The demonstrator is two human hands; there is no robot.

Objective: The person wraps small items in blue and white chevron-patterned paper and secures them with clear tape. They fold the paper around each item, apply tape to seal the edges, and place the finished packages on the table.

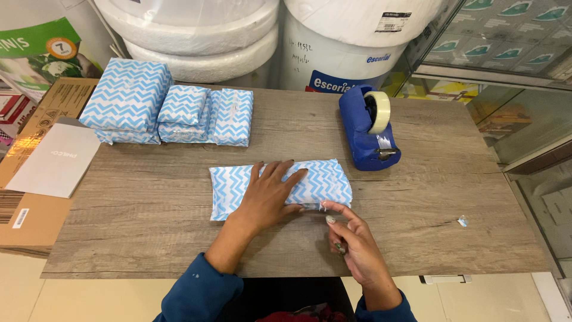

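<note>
Parcel (325,182) in blue-white zigzag paper lies flat under both hands.

The single head view looks steeply down from above the near edge of the wooden table (149,226), facing across it toward the far edge, where white tubs (333,42) stand behind it. It sits close enough that the tabletop nearly fills the width, all four edges in view, the near corners low in the picture. No second view shares the scene.
</note>
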